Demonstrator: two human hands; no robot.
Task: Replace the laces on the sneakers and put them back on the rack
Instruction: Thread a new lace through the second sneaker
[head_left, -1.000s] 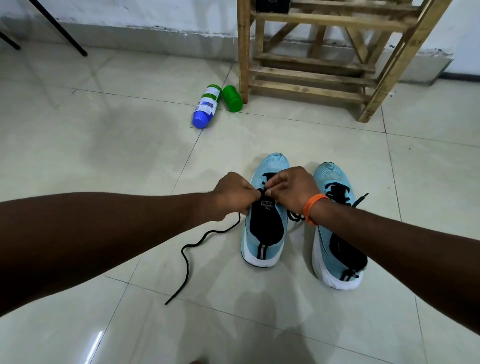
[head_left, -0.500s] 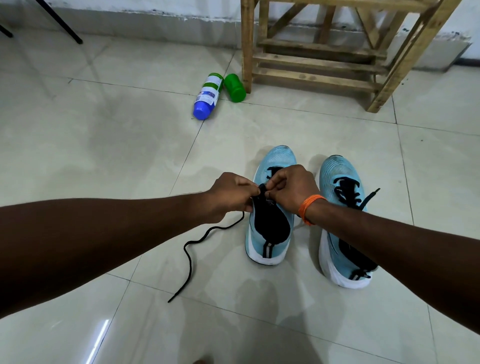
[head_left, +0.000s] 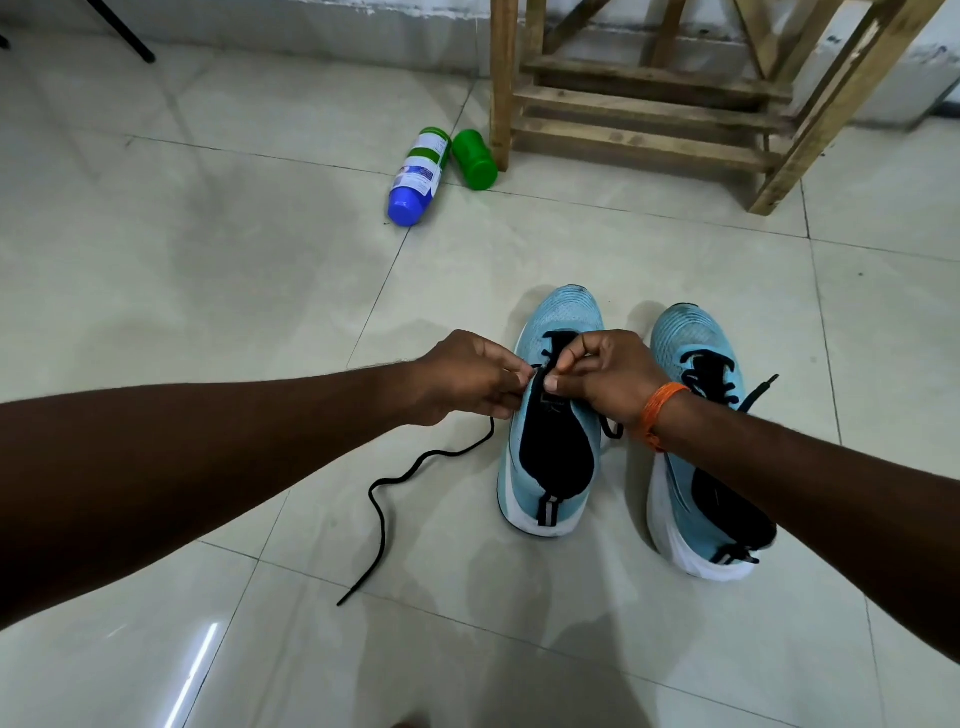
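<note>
Two light-blue sneakers stand side by side on the tiled floor, toes pointing away from me. Over the left sneaker (head_left: 563, 322), my left hand (head_left: 467, 376) and my right hand (head_left: 605, 371) meet at its tongue, both pinching the black lace (head_left: 415, 465). The lace's loose end trails left and down across the floor. My right wrist wears an orange band. The right sneaker (head_left: 693, 338) is laced in black, with one lace tip sticking out on its right side. The wooden rack (head_left: 649, 104) stands against the wall behind.
A blue-capped white bottle (head_left: 415, 179) and a green bottle (head_left: 474, 158) lie on the floor by the rack's left leg. A black stand leg (head_left: 124, 34) slants at the top left. Pale glossy tiles surround the shoes.
The view has tilted down a little, so the rack and bottles sit higher in frame. My fingers have shifted slightly on the lace at the left sneaker's tongue; the shoes have not moved.
</note>
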